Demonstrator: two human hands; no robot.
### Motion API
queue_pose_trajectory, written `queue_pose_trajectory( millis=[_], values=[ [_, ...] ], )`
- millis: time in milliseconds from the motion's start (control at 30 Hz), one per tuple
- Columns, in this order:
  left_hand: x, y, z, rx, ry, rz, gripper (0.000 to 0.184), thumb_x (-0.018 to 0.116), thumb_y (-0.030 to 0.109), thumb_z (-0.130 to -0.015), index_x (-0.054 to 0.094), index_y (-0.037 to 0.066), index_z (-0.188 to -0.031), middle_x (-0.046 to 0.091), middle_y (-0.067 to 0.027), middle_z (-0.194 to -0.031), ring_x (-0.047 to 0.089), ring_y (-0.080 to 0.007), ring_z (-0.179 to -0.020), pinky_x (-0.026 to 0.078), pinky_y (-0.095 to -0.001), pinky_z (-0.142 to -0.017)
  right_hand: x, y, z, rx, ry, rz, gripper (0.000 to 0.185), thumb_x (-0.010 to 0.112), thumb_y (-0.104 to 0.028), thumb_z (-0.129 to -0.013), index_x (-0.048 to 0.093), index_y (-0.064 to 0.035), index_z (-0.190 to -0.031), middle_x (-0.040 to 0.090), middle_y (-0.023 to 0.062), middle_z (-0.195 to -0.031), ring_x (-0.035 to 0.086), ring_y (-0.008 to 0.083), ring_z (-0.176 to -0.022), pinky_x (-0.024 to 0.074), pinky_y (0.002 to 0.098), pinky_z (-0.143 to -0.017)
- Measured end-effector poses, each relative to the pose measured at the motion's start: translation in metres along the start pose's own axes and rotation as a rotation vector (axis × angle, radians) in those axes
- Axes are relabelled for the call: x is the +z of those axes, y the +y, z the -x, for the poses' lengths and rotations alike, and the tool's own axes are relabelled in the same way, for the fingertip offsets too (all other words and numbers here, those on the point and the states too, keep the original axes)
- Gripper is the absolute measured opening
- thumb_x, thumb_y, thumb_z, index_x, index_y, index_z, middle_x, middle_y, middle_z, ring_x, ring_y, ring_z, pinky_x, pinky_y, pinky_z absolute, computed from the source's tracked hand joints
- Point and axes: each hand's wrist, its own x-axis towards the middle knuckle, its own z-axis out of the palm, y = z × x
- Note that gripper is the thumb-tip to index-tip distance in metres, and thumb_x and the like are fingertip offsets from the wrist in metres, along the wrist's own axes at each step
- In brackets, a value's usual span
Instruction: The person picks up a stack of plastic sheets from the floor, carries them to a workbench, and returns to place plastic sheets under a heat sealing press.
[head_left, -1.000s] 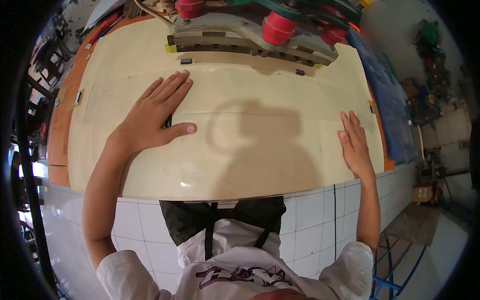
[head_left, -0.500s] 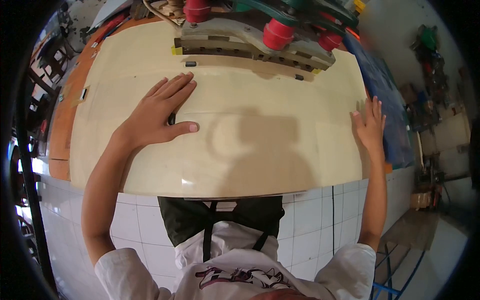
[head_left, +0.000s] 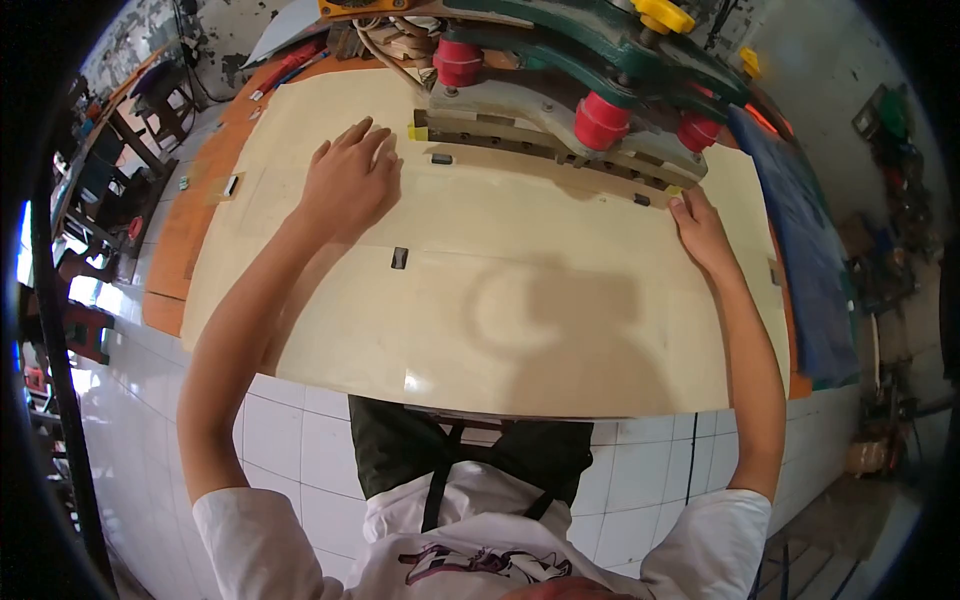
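My left hand (head_left: 350, 180) is open, fingers a little apart, over the upper left part of a large cream sheet (head_left: 470, 330); it holds nothing. At the right end of a long metal bar (head_left: 560, 140), my right hand (head_left: 697, 225) has its thumb and fingers closed around the corner by a small yellow piece (head_left: 673, 191). The bar hangs beneath a green frame (head_left: 600, 65) with red cylinders (head_left: 602, 121). A small black piece (head_left: 399, 258) sits mid-sheet, and others (head_left: 441, 159) lie close to the bar.
Blue plastic sheeting (head_left: 800, 240) hangs along the right side. The orange table edge (head_left: 178, 270) shows at the left, with a small black-and-white piece (head_left: 231, 185) near it. Stools (head_left: 88, 325) stand on the tiled floor at the far left.
My left hand has moved up the sheet, uncovering the middle black piece. My right hand has gone from the right edge inward to the bar's end. The view has shifted, showing more of the machine.
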Motion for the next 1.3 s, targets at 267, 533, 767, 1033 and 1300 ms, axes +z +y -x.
queue_pose_trajectory(
  millis=[267,533,767,1033,1300],
  values=[
    [0.019,0.004,-0.019,-0.287,-0.024,0.164,0.054,0.042,0.044,-0.1,0.05,0.01,-0.142,0.043,-0.0175,-0.15,0.034,-0.0334,-0.143,0.023,-0.0527,-0.117,-0.007,-0.009,0.003,0.001,0.002,0.039,0.047,0.051,-0.035,-0.1,0.053,0.0006,-0.13,0.046,0.0243,-0.146,0.038,0.0383,-0.14,0.0266,0.0503,-0.115],
    [0.019,0.003,-0.022,-0.298,-0.093,0.124,0.056,0.044,0.045,-0.101,0.046,0.01,-0.146,0.034,-0.0176,-0.156,0.029,-0.0342,-0.146,0.022,-0.0521,-0.117,0.0,-0.016,0.014,-0.047,0.025,0.297,0.049,0.044,-0.039,-0.102,0.053,-0.0015,-0.131,0.041,0.0219,-0.149,0.031,0.0401,-0.143,0.0213,0.0596,-0.115],
    [0.032,-0.008,-0.025,-0.259,-0.102,0.044,0.061,0.041,0.052,-0.099,0.042,0.017,-0.149,0.035,-0.0191,-0.156,0.027,-0.0343,-0.147,0.018,-0.0525,-0.118,-0.008,-0.033,0.017,-0.071,-0.008,0.283,0.042,0.047,-0.035,-0.101,0.058,-0.001,-0.122,0.054,0.0199,-0.132,0.048,0.0404,-0.121,0.032,0.0525,-0.104],
    [0.04,-0.02,-0.025,-0.161,-0.031,-0.006,0.058,0.045,0.048,-0.099,0.045,0.016,-0.146,0.037,-0.0208,-0.153,0.033,-0.0369,-0.144,0.022,-0.0555,-0.116,0.0,-0.026,0.013,-0.1,0.059,0.257,0.04,0.048,-0.035,-0.102,0.059,-0.0059,-0.127,0.057,0.0207,-0.128,0.049,0.0411,-0.119,0.0349,0.0463,-0.103],
    [0.037,-0.017,-0.026,-0.19,-0.029,0.042,0.058,0.044,0.049,-0.098,0.045,0.015,-0.146,0.038,-0.0197,-0.153,0.032,-0.037,-0.144,0.021,-0.0548,-0.117,0.0,-0.027,0.013,-0.048,0.057,0.197,0.041,0.048,-0.034,-0.101,0.064,-0.0031,-0.121,0.057,0.0234,-0.129,0.047,0.0421,-0.122,0.0349,0.0464,-0.105]
  ],
)
